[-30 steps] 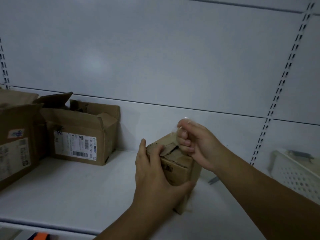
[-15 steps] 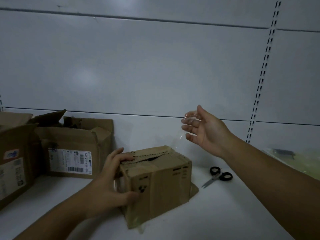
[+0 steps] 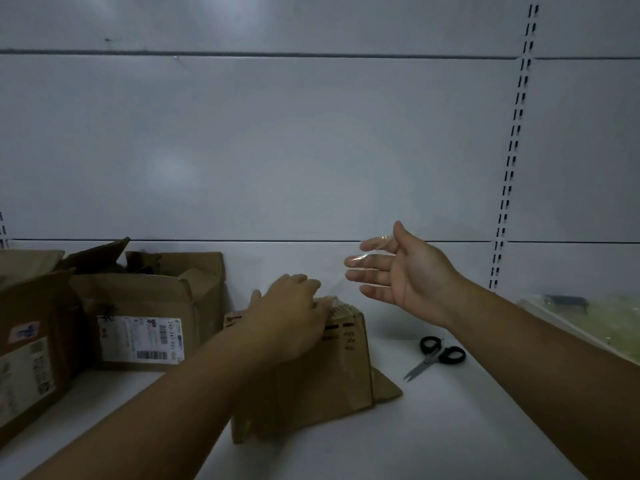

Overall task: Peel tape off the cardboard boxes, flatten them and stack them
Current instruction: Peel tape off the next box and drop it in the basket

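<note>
gripping small box [image 3: 346,372] with left hand [image 3: 291,318], tape [image 3: 336,283] on right hand [image 3: 410,277]

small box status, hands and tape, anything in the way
Left hand grips small box top. Right hand open, raised, clear tape stuck to its fingers. Scissors right of small box, apart.

The left hand [image 3: 287,317] lies palm-down on the small cardboard box [image 3: 332,382], fingers curled over its torn top edge. The right hand [image 3: 405,271] is raised beside and above the box, palm facing left, fingers spread straight; a strip of clear tape [image 3: 336,284] clings to its fingertips and hangs toward the box top. The box stands on a white shelf [image 3: 450,427]. Black-handled scissors [image 3: 434,358] lie just right of it. Two larger opened boxes, one labelled [image 3: 145,313] and one at the left edge [image 3: 31,341], stand to the left.
</note>
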Demonstrator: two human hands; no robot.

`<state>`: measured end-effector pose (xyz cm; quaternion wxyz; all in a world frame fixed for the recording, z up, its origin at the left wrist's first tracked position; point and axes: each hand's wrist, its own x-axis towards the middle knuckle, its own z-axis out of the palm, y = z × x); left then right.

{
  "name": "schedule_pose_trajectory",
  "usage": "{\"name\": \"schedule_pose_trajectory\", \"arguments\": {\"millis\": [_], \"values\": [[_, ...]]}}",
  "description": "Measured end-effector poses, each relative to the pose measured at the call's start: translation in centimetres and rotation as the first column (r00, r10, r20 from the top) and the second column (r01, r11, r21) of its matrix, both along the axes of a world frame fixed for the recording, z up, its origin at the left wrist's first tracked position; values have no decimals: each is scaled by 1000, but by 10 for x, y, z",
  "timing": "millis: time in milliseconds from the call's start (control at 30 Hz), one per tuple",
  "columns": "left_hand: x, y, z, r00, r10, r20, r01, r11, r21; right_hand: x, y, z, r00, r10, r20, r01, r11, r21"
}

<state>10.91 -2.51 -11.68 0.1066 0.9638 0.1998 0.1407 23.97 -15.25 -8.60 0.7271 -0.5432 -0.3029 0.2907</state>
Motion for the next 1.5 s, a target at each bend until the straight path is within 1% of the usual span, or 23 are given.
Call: {"name": "schedule_pose_trajectory", "arguments": {"millis": [67, 167, 200, 267, 367, 433, 533, 600, 700, 733, 800, 867, 900, 967, 1033, 1067, 1133, 1233, 1300, 1367, 1400, 1433, 1500], "values": [[8, 6, -2, 991, 54, -121, -48, 998, 51, 5, -7, 2, 996, -64, 54, 65, 998, -18], [1, 11, -8, 962, -50, -267, 72, 995, 71, 17, -22, 2, 982, -181, 49, 181, 983, -6], [-3, 13, -11, 955, -83, -284, 106, 992, 68, 22, -26, 2, 978, -207, 36, 207, 978, 0], [-8, 20, -16, 965, -115, -238, 133, 989, 63, 27, -34, -1, 976, -219, -10, 219, 975, 20], [-14, 26, -18, 974, -139, -180, 154, 985, 73, 30, -40, -8, 981, -166, -100, 174, 982, 76], [-17, 27, -16, 975, -157, -155, 166, 985, 47, 30, -41, -13, 978, -151, -147, 168, 980, 108], [-18, 25, -14, 978, -174, -112, 175, 985, -2, 31, -41, -20, 967, -213, -137, 225, 971, 80], [-17, 23, -14, 977, -168, -129, 166, 986, -27, 33, -41, -26, 965, -254, -66, 255, 967, 3], [-15, 19, -14, 973, -176, -150, 171, 984, -43, 36, -44, -36, 962, -204, 185, 237, 954, -182], [-15, 19, -14, 973, -174, -150, 169, 985, -46, 38, -45, -39, 942, -170, 290, 245, 938, -245], [-16, 18, -14, 977, -159, -145, 152, 986, -62, 45, -47, -46, 853, -103, 512, 307, 892, -331], [-16, 18, -14, 978, -154, -138, 144, 987, -76, 54, -53, -51, 769, -22, 639, 350, 851, -391], [-16, 17, -15, 978, -158, -135, 148, 986, -76, 57, -57, -53, 763, 21, 646, 338, 839, -426], [-14, 17, -16, 978, -161, -133, 152, 986, -73, 60, -63, -54, 834, 72, 546, 231, 854, -465], [-12, 17, -16, 978, -163, -127, 154, 985, -77, 62, -67, -53, 900, 69, 430, 129, 900, -415], [-12, 16, -15, 978, -168, -121, 159, 984, -83, 64, -69, -52, 904, 56, 423, 124, 914, -387], [-13, 16, -16, 978, -175, -112, 164, 982, -94, 69, -72, -52, 861, 35, 508, 176, 916, -362], [-14, 18, -17, 981, -169, -90, 160, 982, -99, 78, -81, -49, 724, 76, 686, 285, 872, -397], [-14, 16, -16, 980, -182, -85, 174, 980, -94, 83, -88, -48, 654, 110, 748, 344, 838, -424], [-15, 15, -16, 977, -201, -71, 193, 975, -111, 87, -96, -43, 615, 81, 785, 394, 830, -394], [-15, 16, -16, 977, -206, -60, 198, 972, -128, 90, -100, -40, 635, 48, 771, 384, 846, -369], [-14, 17, -17, 977, -209, -47, 201, 969, -148, 91, -104, -35, 693, 11, 721, 344, 874, -344], [-13, 21, -16, 975, -219, -30, 209, 956, -205, 88, -110, -26, 837, -40, 546, 220, 938, -268]]}}
